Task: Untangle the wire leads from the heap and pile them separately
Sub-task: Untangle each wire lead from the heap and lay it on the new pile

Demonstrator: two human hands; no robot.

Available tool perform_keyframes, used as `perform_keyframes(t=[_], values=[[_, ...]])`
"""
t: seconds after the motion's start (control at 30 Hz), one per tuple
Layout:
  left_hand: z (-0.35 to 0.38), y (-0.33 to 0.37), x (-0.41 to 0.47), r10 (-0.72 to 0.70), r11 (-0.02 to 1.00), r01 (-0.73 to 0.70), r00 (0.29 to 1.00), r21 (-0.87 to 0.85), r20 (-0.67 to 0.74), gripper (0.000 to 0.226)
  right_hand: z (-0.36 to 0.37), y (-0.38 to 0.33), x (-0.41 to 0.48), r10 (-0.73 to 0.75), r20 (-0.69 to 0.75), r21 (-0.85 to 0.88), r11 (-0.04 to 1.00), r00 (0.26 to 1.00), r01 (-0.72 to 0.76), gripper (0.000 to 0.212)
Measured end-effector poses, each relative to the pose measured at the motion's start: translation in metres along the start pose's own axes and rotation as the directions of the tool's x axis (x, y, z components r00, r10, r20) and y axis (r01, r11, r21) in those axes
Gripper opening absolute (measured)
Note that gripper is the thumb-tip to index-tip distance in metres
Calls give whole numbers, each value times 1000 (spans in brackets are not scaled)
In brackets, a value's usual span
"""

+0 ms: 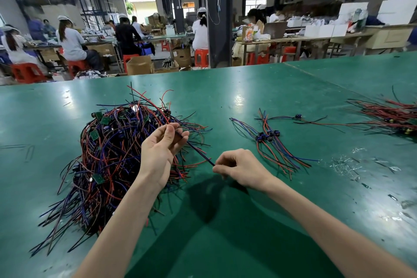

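Most of the work lay ahead: the heap (117,146) of red, blue and black wire leads, with small green boards among them, sat large and knotted on the left of the green worktop (248,88). To its right a sorted pile (270,140) held only a handful of leads, and a further bundle (388,117) lay at the far right edge. One dark lead (196,150) ran straight between the hands, apparently not yet free of the heap. The left hand (161,151) pinched it between thumb and curled fingers (180,139) above the heap. The right hand (240,170) pinched its free end, the other fingers curled in, just above the worktop.
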State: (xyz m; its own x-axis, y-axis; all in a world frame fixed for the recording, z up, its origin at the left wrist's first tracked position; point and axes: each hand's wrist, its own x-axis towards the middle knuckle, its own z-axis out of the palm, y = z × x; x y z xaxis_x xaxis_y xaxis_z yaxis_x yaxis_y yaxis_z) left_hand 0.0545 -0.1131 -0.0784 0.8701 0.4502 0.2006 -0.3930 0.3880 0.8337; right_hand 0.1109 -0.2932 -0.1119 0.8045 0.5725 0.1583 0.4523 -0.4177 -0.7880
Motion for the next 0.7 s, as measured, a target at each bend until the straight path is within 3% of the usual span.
perform_keyframes(t=[0.23,0.53,0.7], values=[[0,2,0,-15,1000,15,1000,-13,-15,18,-5,0,-1,-50,95,2,999,994,50,9],[2,5,-1,-21,999,21,1000,-35,-5,19,-5,4,0,-54,13,-70,996,998,55,5],[1,8,-1,-19,999,18,1000,-44,-22,20,-6,-4,-5,-135,69,-18,990,988,137,6]])
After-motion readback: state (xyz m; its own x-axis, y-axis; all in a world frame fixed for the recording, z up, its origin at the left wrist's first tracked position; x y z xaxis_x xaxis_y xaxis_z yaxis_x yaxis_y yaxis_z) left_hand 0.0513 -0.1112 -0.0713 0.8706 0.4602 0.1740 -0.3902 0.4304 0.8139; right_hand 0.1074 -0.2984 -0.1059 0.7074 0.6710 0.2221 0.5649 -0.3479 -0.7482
